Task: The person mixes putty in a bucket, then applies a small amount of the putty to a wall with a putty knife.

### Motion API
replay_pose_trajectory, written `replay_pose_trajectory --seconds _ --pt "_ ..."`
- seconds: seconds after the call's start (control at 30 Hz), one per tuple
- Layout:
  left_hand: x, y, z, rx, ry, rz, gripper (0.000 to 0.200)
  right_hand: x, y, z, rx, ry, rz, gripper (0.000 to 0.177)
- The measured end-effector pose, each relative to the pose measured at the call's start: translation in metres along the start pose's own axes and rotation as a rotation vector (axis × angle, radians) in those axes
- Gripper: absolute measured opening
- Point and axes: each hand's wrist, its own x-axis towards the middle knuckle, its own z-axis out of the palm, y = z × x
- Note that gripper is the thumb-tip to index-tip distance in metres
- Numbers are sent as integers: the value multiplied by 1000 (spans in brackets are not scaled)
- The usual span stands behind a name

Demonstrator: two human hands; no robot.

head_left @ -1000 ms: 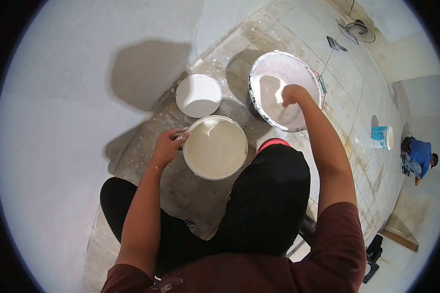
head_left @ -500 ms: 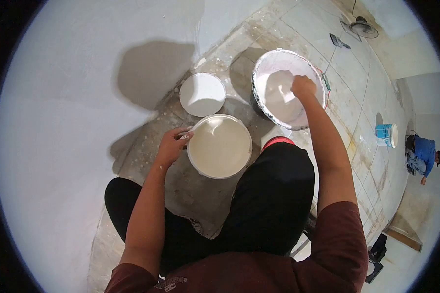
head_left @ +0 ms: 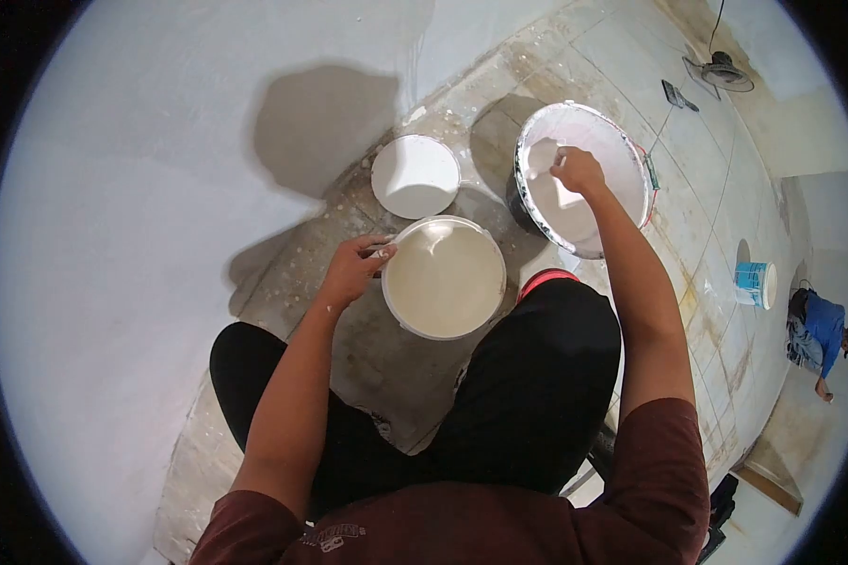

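Observation:
A round bucket [head_left: 445, 328] of pale cream liquid stands on the floor between my knees. My left hand [head_left: 356, 271] is at its left rim, fingers closed on the edge. Beyond it to the right is a larger bucket [head_left: 643, 174], paint-smeared on the rim, with whitish liquid inside. My right hand [head_left: 579, 171] is over the opening of this larger bucket, its fingers curled together; whatever they hold, if anything, cannot be made out. Close behind the cream bucket lies a round white lid or covered tub [head_left: 416, 177].
A pale wall [head_left: 160, 235] runs along the left. On the tiled floor to the right are a blue and white pail [head_left: 756, 284], a fan [head_left: 724, 73] and a dark flat tool [head_left: 678, 96]. A person in a blue top [head_left: 820, 325] is low down at the far right.
My right hand has shifted leftward within the larger bucket's opening. My left hand stays at the cream bucket's rim. The whole view has shifted slightly.

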Motion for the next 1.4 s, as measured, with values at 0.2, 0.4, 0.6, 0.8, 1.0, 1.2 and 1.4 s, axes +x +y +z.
replay_pose_trajectory --seconds 0.2,0.4,0.6,0.8,1.0,1.2,1.4 --pt "-4 8 0 59 11 -10 38 1 24 2 -253 198 205 21" --pt "2 -3 -1 27 5 -10 36 -9 25 -10 -526 -347 -3 29" --pt "-2 2 2 -46 6 -6 38 9 12 4 -88 -293 -267 33" --pt "-1 0 2 -30 17 -14 38 -7 11 3 -78 196 50 20" --pt "2 -3 -1 3 -1 11 37 -21 36 -6 -240 136 274 20" --pt "0 -3 0 43 15 22 38 -24 19 -16 -525 -430 -248 30" --pt "0 -4 2 52 47 18 39 -11 -5 -6 -98 -106 -123 29"
